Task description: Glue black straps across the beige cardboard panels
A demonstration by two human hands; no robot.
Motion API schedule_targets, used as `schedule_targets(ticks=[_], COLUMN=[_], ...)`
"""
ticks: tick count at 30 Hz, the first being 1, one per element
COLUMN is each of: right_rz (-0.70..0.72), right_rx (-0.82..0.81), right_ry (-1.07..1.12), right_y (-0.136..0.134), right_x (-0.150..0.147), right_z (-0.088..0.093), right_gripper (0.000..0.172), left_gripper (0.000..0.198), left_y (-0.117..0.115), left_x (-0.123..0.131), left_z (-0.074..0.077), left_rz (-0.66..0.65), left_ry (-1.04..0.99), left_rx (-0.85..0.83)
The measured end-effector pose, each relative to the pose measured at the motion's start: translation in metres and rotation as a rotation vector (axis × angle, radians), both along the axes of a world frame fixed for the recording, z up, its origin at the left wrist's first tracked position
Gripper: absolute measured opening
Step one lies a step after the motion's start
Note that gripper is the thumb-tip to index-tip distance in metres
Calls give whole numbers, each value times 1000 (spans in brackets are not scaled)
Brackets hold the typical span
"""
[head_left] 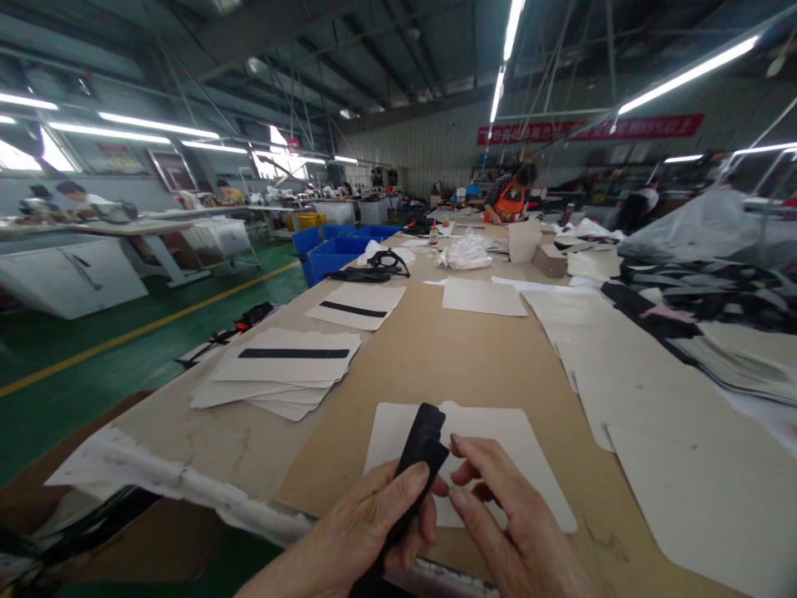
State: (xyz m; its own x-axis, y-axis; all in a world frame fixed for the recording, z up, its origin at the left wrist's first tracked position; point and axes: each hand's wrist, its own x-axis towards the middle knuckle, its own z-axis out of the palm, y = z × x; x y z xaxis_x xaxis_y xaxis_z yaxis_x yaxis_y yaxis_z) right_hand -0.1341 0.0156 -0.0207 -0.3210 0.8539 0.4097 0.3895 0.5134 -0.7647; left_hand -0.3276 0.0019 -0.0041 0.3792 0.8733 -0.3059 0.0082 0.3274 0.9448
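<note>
Left hand (389, 508): clasps black strips (418, 448) over pale sheet (384, 432) | right hand (507, 498): empty, fingers parted, just beside | strips: likely light, soft, flexible; best pinched at far ends

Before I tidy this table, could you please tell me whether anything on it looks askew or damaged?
The nearer left stack of cream sheets looks askew: its lower sheets fan out unevenly beneath the top one. The white covering along the near-left edge of the table also looks rumpled.
</note>
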Motion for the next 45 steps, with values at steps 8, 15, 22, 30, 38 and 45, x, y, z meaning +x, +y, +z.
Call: schedule_targets(ticks=[8,15,22,30,38,45], right_rz=[-68,-112,-400,-419,-448,-502], right_rx=[401,189,-336,-356,-383,-370], right_ry=[-126,-30,83,-253,-311,-336], right_y=[-3,-12,-6,28,59,61], right_x=[6,0,53,91,89,87], right_z=[-19,-8,-27,-46,-56,-57], right_gripper=[46,14,24,33,33,31], left_gripper=[58,47,31,46,36,38], left_y=[-3,-3,-4,15,52,58], left_x=[13,21,-30,-64,-49,-52], left_z=[-1,0,1,4,-6,-26], left_rz=[111,94,-24,124,95,66], left_ry=[-34,-13,363,618,1004,1095], left_rx=[-41,-76,-83,76,350,405])
